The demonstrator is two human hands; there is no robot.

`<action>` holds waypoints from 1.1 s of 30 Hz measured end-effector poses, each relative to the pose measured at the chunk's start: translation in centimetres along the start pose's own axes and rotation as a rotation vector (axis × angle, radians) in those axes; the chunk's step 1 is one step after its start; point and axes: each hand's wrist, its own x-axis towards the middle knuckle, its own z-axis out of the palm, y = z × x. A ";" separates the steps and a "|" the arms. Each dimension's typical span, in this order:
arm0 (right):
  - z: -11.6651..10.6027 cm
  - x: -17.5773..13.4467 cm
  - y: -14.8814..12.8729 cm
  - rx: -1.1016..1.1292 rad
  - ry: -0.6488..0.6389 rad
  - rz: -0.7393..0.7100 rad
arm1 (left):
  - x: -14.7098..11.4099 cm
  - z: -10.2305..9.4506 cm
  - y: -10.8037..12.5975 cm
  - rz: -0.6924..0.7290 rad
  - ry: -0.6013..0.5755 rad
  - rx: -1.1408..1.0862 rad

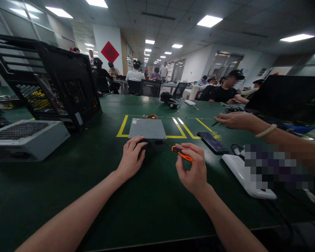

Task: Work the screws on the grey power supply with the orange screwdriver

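Observation:
A grey metal computer power supply lies on the green table in front of me, a bundle of coloured wires at its far side. My left hand is closed over its near left edge, beside a round black part that I cannot make out clearly. In my right hand, thumb and fingers pinch an orange and black screwdriver. Its thin shaft points left to the near right corner of the power supply; whether the tip touches a screw is too small to tell.
An open black computer case stands at left, behind a second grey power supply. Yellow tape marks the table. To the right are a phone, a white device and another person's hand. Farther back lies a black headset.

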 end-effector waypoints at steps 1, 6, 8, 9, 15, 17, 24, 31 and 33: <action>0.0 0.0 0.0 0.001 -0.005 -0.001 | 0.0 0.0 0.0 -0.002 -0.001 0.001; 0.0 0.1 0.0 -0.028 -0.029 -0.033 | 0.0 0.1 -0.1 -0.004 -0.011 0.005; 0.0 0.2 0.0 -0.016 -0.001 -0.010 | 0.0 0.0 -0.1 -0.006 -0.015 0.006; -0.1 0.2 0.0 -0.010 0.004 -0.004 | 0.0 0.0 -0.1 -0.006 -0.016 0.006; -0.2 0.2 -0.1 -0.019 -0.030 -0.055 | 0.0 -0.1 -0.1 0.000 -0.018 0.011; -0.1 0.2 -0.1 0.006 -0.003 -0.029 | 0.0 0.0 -0.1 0.003 -0.018 0.014; -0.1 0.1 -0.1 -0.016 -0.043 -0.038 | 0.0 0.1 -0.2 0.006 -0.002 0.015; -0.1 0.1 -0.1 0.025 -0.045 -0.027 | 0.0 0.1 -0.1 0.005 0.003 0.021; -0.2 0.1 -0.1 0.002 -0.056 -0.042 | 0.0 0.1 -0.1 0.002 -0.002 0.022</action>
